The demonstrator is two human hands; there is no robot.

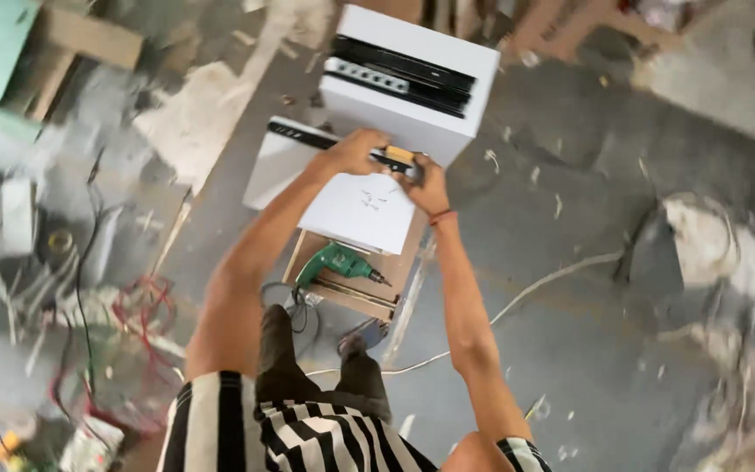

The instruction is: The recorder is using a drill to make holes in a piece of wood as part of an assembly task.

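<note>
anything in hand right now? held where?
Both hands, left hand and right hand, grip a small black tool with a tan block over the white panel. Each holds one end; what the tool is cannot be told.

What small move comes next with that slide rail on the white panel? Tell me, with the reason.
Probably press the slide rail flat and line it up along the edge of the white panel. Both the left hand and the right hand grip its end, so neither is free for the green drill lying below the panel.
</note>
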